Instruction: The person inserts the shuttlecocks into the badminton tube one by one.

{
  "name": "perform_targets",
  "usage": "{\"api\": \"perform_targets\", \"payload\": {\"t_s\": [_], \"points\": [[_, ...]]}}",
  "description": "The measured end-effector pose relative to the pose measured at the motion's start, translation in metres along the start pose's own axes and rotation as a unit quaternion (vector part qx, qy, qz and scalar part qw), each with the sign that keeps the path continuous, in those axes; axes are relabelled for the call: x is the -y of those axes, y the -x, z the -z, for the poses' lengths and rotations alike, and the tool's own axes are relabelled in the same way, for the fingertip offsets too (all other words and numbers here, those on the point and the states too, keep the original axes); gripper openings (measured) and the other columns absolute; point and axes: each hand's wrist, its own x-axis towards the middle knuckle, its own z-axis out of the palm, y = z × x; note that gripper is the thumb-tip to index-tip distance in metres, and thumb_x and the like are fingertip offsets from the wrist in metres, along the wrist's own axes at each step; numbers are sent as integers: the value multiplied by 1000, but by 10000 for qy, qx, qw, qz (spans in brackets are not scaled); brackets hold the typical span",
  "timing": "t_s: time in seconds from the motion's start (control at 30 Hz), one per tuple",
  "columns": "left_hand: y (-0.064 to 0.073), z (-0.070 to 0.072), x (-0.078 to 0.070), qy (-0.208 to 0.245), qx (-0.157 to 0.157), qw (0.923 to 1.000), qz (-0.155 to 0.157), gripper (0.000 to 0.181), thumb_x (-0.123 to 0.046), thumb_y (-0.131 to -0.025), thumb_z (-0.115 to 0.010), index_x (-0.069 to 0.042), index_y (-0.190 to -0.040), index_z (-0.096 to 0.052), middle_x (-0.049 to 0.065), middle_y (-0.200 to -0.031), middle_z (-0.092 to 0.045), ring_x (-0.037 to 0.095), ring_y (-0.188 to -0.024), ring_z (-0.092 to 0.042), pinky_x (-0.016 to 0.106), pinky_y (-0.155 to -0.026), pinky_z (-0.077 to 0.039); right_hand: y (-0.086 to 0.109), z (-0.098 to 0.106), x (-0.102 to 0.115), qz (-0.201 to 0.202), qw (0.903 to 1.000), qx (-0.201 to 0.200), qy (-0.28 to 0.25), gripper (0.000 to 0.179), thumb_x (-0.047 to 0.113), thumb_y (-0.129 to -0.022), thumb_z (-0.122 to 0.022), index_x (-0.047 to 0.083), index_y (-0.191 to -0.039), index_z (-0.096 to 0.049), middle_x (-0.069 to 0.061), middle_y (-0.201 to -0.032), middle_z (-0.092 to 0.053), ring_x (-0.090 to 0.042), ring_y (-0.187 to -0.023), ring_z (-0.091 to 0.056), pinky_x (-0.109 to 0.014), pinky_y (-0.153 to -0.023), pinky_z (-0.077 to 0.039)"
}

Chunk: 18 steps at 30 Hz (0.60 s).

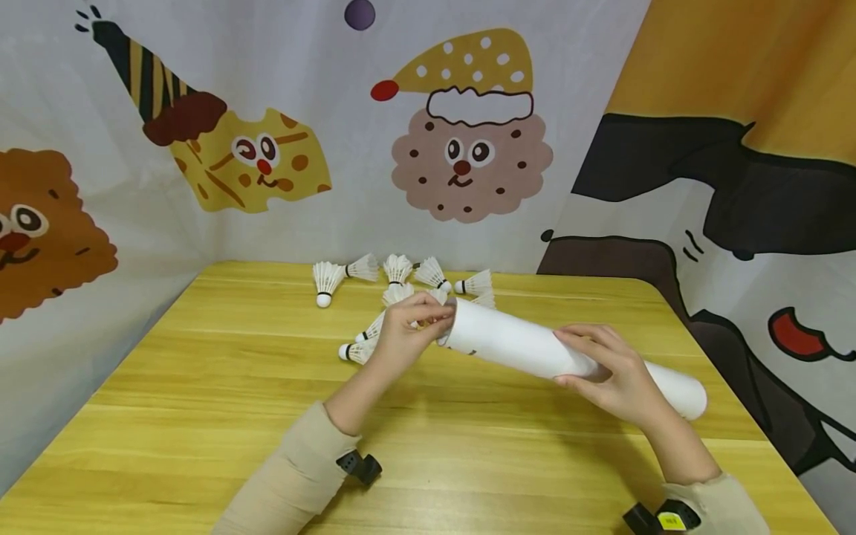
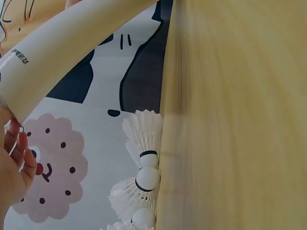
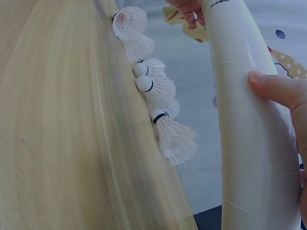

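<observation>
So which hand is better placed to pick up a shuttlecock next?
Probably the left hand: it is nearer the shuttlecocks, at the open end of the tube. The right hand is busy gripping the tube farther along. I can't tell whether the left already holds something.

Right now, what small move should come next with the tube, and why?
Perhaps draw the left hand back from the open end of the tube: it crowds that mouth, the right hand grips the tube's side, and loose shuttlecocks lie on the table.
</observation>
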Motion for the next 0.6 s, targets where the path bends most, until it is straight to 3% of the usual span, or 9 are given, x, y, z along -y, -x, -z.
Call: {"api": "perform_targets", "payload": {"t_s": [0.23, 0.43, 0.6], "points": [[-4, 9, 1, -179, 39, 9998, 90, 14, 10, -79, -72, 10, -93, -72, 17, -81, -64, 16, -69, -52, 27, -61, -46, 1, 2, 0, -45, 10000, -25, 37, 58, 41, -83, -71, -5, -118, -64, -22, -114, -60, -22, -106, -51, -12, -84, -41], [-10, 26, 8, -246, -67, 9995, 192, 13, 8, -82, -70, 10, -94, -71, 19, -84, -65, 15, -67, -50, 30, -59, -43, -14, 7, 22, 12, 10000, -74, 24, 58, 42, -86, -67, -9, -114, -64, -26, -109, -60, -24, -102, -52, -12, -82, -41], [-14, 40, 16, -456, -252, 9985, 193, 13, 8, -82, -71, 9, -94, -71, 18, -83, -65, 13, -72, -53, 29, -63, -44, -15, 8, 24, 33, 10000, -66, 17, 57, 41, -86, -66, -9, -114, -64, -26, -109, -60, -23, -102, -52, -12, -82, -41]]}}
